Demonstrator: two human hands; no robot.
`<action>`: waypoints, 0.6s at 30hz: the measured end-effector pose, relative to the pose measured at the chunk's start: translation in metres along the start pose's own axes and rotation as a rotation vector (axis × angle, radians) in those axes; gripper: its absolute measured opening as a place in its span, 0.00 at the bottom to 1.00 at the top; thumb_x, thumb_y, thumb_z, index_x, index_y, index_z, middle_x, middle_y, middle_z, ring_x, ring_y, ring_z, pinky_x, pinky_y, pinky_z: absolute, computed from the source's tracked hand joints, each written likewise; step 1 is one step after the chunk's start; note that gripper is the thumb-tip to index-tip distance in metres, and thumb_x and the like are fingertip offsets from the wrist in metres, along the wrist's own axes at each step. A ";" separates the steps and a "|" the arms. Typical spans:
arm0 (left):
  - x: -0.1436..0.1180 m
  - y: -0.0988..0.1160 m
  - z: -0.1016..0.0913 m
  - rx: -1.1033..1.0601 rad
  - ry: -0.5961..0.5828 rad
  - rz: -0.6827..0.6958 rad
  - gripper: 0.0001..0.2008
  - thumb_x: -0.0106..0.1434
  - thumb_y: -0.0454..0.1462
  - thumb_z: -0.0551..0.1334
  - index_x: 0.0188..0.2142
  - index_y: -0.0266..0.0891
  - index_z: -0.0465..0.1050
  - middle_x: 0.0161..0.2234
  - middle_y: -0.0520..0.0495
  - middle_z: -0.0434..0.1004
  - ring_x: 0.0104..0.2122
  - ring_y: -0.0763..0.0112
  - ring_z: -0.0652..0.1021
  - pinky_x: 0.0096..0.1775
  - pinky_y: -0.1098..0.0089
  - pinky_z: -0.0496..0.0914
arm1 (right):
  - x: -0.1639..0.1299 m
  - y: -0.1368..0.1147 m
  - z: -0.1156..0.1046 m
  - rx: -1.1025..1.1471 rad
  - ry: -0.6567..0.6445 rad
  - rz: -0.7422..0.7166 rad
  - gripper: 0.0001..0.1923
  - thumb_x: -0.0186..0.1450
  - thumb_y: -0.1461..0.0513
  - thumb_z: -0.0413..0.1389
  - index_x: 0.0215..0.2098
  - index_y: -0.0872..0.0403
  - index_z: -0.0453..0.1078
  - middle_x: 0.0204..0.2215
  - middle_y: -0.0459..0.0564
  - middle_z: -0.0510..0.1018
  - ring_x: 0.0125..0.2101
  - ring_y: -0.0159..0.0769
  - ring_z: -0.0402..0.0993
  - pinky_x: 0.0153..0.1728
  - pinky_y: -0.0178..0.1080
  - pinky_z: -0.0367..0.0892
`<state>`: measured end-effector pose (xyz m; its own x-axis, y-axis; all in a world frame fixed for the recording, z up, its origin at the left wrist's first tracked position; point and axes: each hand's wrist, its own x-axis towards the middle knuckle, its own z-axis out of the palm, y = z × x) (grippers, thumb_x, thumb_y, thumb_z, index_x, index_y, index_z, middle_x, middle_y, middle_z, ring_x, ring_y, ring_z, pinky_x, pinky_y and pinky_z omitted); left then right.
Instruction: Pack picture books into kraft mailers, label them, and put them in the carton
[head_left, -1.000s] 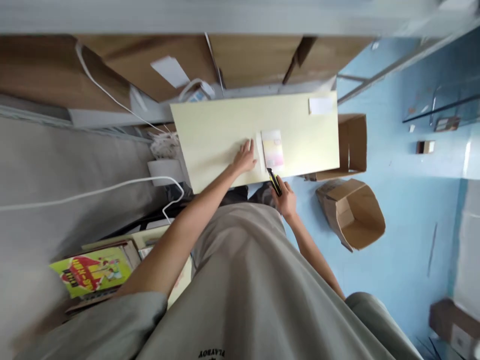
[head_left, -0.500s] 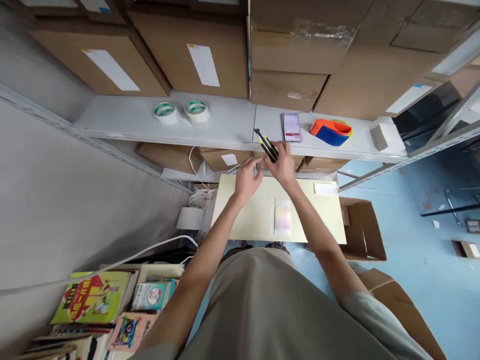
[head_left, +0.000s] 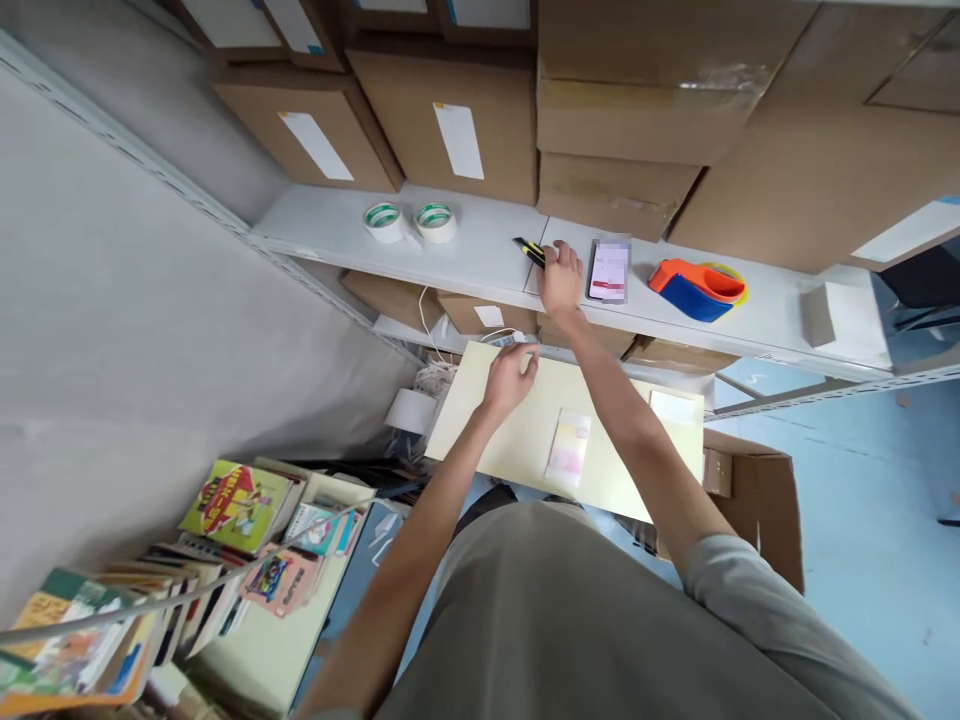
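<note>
My right hand [head_left: 562,284] is at the middle shelf [head_left: 480,225], its fingers closed around a black and yellow utility knife [head_left: 531,251]. The knife's tip points left, and part of its handle is hidden under the fingers. Just right of this hand, a phone [head_left: 609,270] with a lit screen lies on the shelf. Lower down, my left hand [head_left: 511,378] hovers over the pale yellow table [head_left: 480,440], holding nothing, its thumb and bent fingers apart. A thin booklet in pale pink and yellow [head_left: 568,447] lies on the table between my forearms.
Two tape rolls [head_left: 436,222] stand on the shelf at left. An orange and blue tape dispenser [head_left: 697,289] and a white box [head_left: 846,318] are at right. Cardboard boxes [head_left: 450,120] fill the shelf's back. Stacked books [head_left: 240,505] lie lower left; an open carton [head_left: 776,510] sits right.
My right hand has moved up to the shelf with the utility knife. My left hand has parted from it and stays lower, over the table. The view has turned somewhat.
</note>
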<state>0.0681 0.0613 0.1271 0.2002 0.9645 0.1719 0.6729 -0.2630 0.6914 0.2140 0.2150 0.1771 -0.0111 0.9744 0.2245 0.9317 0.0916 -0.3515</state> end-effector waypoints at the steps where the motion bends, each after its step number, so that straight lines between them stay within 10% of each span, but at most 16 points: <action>1: -0.007 -0.008 0.009 0.006 -0.030 -0.049 0.16 0.77 0.29 0.64 0.56 0.45 0.86 0.59 0.42 0.90 0.61 0.53 0.87 0.68 0.54 0.79 | -0.017 0.002 0.000 0.029 0.036 -0.031 0.26 0.84 0.65 0.43 0.75 0.60 0.71 0.72 0.71 0.73 0.70 0.57 0.70 0.71 0.58 0.66; 6: -0.053 -0.048 0.070 0.040 -0.321 -0.313 0.17 0.77 0.29 0.61 0.58 0.41 0.85 0.61 0.39 0.89 0.62 0.55 0.87 0.68 0.58 0.79 | -0.163 0.034 0.025 0.212 -0.103 -0.035 0.25 0.87 0.60 0.42 0.68 0.51 0.79 0.63 0.64 0.81 0.65 0.54 0.76 0.67 0.53 0.73; 11: -0.099 -0.062 0.132 0.104 -0.608 -0.427 0.15 0.75 0.29 0.63 0.55 0.41 0.84 0.58 0.38 0.89 0.56 0.55 0.90 0.63 0.61 0.80 | -0.312 0.098 0.084 0.375 -0.323 0.496 0.19 0.80 0.62 0.53 0.63 0.52 0.80 0.60 0.66 0.83 0.59 0.55 0.84 0.62 0.51 0.79; 18: -0.127 -0.059 0.186 0.147 -0.719 -0.523 0.15 0.75 0.29 0.63 0.58 0.37 0.80 0.64 0.33 0.83 0.60 0.55 0.86 0.63 0.61 0.77 | -0.374 0.128 0.132 0.441 -0.422 0.960 0.17 0.71 0.62 0.64 0.57 0.55 0.79 0.53 0.67 0.88 0.52 0.57 0.89 0.51 0.48 0.81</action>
<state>0.1355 -0.0496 -0.0657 0.2071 0.7279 -0.6537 0.8774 0.1574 0.4533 0.2894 -0.1104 -0.0721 0.4392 0.6648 -0.6043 0.4134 -0.7468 -0.5210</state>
